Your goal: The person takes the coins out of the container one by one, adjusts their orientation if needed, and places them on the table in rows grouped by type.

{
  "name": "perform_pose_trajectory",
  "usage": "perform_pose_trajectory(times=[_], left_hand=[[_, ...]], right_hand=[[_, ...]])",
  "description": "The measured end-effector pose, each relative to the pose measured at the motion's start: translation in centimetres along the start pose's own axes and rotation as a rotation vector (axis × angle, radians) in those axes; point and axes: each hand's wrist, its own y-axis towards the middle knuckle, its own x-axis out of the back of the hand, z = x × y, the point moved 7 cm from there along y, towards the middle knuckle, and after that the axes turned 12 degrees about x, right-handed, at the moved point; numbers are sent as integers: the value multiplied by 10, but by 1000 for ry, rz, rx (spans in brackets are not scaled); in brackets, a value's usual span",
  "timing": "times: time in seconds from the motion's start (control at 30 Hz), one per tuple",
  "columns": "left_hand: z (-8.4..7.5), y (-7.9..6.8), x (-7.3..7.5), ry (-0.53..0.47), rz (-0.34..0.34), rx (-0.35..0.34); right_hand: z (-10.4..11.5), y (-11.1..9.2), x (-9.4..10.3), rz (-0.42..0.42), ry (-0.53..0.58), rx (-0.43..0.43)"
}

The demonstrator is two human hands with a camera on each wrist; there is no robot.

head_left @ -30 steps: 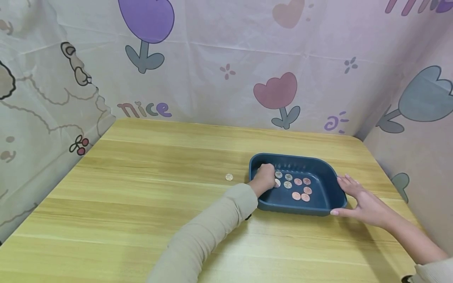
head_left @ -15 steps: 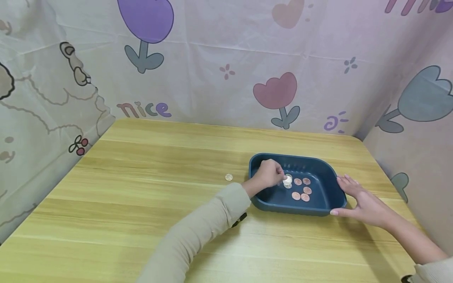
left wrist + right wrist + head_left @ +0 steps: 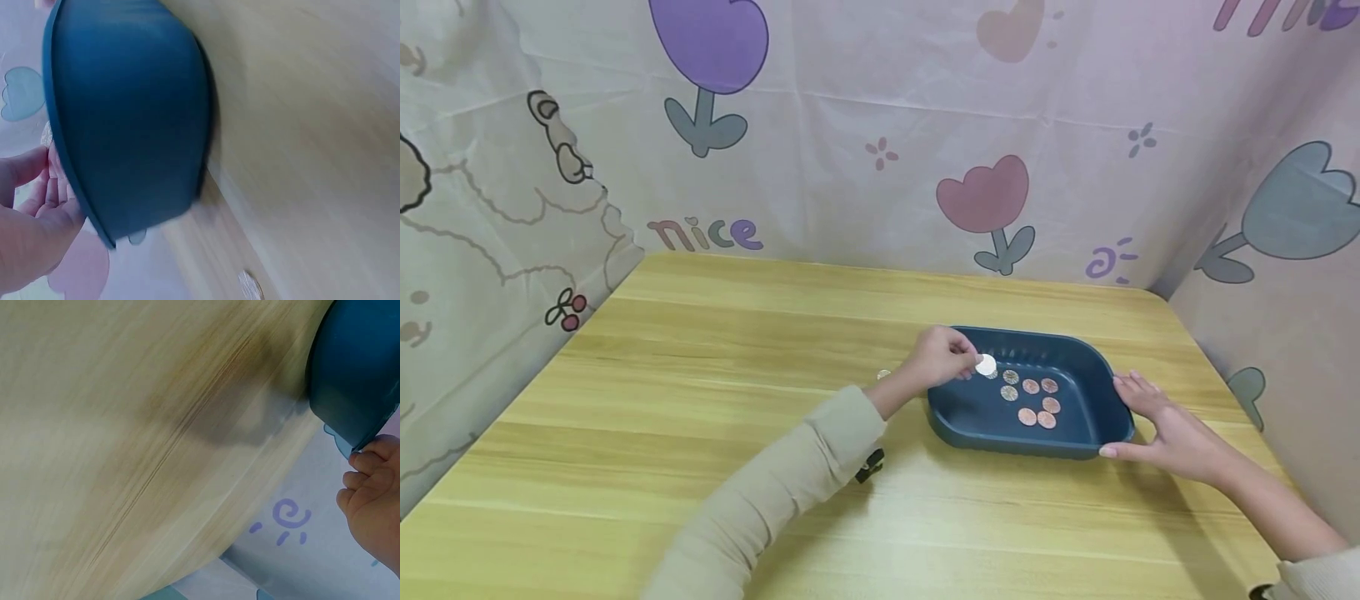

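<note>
A dark blue tray (image 3: 981, 443) sits on the table with silver coins (image 3: 1009, 393) and copper coins (image 3: 1027, 417) lying flat on its floor. Over its left end, my left hand (image 3: 942, 357) pinches a silver coin (image 3: 986, 365) between thumb and fingertips, above the tray floor. That pinched coin partly covers another silver one beneath it. The left wrist view shows the fingers (image 3: 47, 194) just past the tray's rim. At the opposite end, my right hand (image 3: 1165, 433) rests against the tray's outer side, fingers fairly straight and thumb at the near corner.
One more silver coin (image 3: 250, 285) lies on the wooden table (image 3: 700, 400) left of the tray, mostly hidden behind my left wrist in the head view. A printed cloth (image 3: 850, 100) hangs behind the table and along both sides.
My left hand has risen from the tray floor and shifted left, bringing a silver coin up in its fingertips. The right hand and the tray have stayed in place.
</note>
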Motion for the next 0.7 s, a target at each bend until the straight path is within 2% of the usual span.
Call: perform_pose_trajectory(times=[0.1, 0.2, 0.47, 0.7], left_hand=[[7, -2, 13, -32, -25, 58], [13, -5, 28, -50, -40, 86], [32, -13, 62, -122, -69, 98], [48, -22, 85, -89, -82, 136]], right_hand=[[0, 0, 0, 0, -3, 1], [-1, 0, -1, -2, -6, 4], [-2, -1, -1, -25, -6, 32], [-2, -1, 0, -26, -7, 41]])
